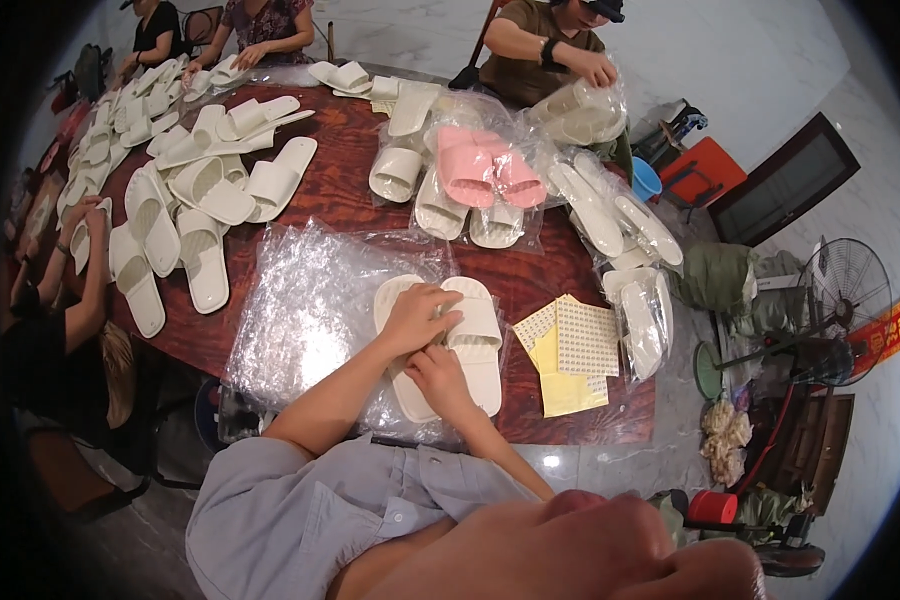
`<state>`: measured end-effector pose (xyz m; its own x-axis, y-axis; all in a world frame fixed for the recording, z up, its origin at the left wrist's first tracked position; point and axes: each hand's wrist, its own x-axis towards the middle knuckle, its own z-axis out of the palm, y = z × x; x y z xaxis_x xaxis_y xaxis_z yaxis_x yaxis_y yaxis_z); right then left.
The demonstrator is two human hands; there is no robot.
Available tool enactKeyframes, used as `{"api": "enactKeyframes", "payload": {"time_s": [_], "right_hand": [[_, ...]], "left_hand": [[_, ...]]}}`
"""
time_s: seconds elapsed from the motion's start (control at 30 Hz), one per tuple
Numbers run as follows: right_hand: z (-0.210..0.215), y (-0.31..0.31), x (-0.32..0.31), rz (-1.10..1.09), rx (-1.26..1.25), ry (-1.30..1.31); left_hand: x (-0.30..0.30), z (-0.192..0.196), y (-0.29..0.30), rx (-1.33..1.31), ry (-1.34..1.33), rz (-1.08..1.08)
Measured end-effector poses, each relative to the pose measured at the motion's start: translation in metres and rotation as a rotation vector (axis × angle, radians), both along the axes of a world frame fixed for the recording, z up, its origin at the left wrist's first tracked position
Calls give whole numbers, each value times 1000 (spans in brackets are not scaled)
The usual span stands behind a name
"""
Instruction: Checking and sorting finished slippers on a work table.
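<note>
A pair of white slippers lies side by side at the table's near edge, partly on a stack of clear plastic bags (295, 310). My left hand (422, 316) bends over the strap of the left slipper (410, 400), its fingers curled round the inner side. Just below it, my right hand (438, 378) is closed at the same slipper's inner edge; what its fingertips pinch, if anything, is hidden. The right slipper (478, 370) lies with its strap plainly visible. To its right are yellow-backed sticker sheets (588, 338), overlapping one another.
Loose white slippers (210, 180) are heaped on the left of the red-brown table (345, 115). Bagged white slippers (600, 210) lie along the right, with a bagged pink pair (480, 165) on top. Across the table a person (545, 50) handles a bag. A fan (840, 290) stands right.
</note>
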<state>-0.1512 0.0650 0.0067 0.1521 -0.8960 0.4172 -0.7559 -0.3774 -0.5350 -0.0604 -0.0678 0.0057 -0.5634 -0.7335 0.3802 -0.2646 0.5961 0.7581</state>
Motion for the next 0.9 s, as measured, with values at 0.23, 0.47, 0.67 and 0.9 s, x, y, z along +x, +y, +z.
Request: {"api": "enactKeyframes", "payload": {"time_s": [0.23,0.47,0.67,0.9], "right_hand": [[-3,-1,0,12,12,-1],[9,9,-8,72,55,-70],[12,38,-26,-63,-33,33],[-3,61,-25,22,-130,194]], "left_hand": [[1,2,1,3,-23,-3],[2,14,5,42,-128,-45],[3,15,17,-202,-295,-11],[-3,14,19,-189,-376,3]]}}
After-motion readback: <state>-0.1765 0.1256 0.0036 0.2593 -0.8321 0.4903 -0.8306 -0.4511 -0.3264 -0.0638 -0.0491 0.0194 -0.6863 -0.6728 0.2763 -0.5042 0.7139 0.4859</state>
